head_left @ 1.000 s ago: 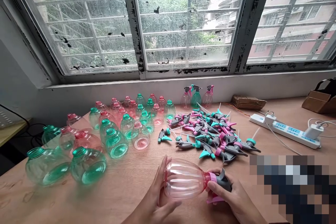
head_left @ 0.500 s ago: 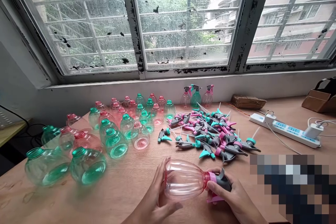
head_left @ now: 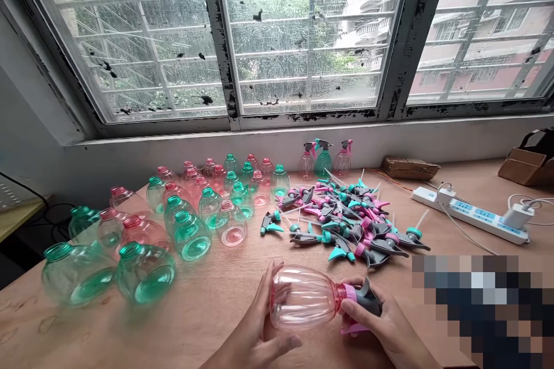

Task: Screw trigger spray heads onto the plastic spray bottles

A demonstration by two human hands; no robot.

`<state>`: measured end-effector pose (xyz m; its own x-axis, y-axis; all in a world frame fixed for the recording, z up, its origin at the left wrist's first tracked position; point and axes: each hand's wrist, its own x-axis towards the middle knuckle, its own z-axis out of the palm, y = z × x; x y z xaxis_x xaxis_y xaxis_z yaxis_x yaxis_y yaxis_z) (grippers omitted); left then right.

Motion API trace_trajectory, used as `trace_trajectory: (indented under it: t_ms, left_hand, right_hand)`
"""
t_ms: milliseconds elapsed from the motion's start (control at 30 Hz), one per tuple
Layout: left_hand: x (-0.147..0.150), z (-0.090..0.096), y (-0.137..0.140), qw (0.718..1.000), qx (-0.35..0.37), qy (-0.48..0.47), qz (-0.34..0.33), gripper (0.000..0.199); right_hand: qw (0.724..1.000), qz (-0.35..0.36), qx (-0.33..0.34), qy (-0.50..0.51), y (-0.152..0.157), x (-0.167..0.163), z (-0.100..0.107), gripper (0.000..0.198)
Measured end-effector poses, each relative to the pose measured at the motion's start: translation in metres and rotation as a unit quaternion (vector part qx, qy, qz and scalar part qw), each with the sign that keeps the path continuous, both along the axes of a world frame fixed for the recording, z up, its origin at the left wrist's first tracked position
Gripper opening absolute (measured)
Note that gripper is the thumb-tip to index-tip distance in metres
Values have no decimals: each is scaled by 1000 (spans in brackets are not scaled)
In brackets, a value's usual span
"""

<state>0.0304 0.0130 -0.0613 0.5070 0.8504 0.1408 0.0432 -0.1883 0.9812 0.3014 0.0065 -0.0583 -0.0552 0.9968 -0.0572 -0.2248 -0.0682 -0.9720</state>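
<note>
Tabletop (head_left: 186,311) under pink bottle (head_left: 303,300), streaked window (head_left: 285,63)

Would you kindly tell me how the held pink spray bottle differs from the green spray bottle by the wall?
The pink spray bottle is held sideways; the green spray bottle stands upright. The pink one's trigger is pink, the green one's teal. Both are transparent with spray heads.
</note>
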Motion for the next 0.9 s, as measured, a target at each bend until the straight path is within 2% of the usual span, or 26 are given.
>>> trace_trajectory:
  t_ms: [200,333,467,600,733,900]
  left_hand:
    - [7,20,-8,999,17,35,35,96]
    - [8,27,-11,999,-9,25,25,107]
    - [6,23,-9,1000,-29,-3,12,103]
    - [4,15,-5,999,-2,30,18,104]
    - [4,11,-4,998,15,42,35,96]
    - [2,4,-1,999,31,30,21,110]
  right_hand:
    - [1000,1,-4,3,1,0,-4,47]
    - [1000,7,3,-2,1,1,-5,45]
    - [1000,14,1,-4,1,1,-4,45]
    - [1000,10,-6,13,1,1,-3,46]
    - [1000,6,-1,12,1,1,-3,45]
    - [1000,5,1,-8,1,1,-3,45]
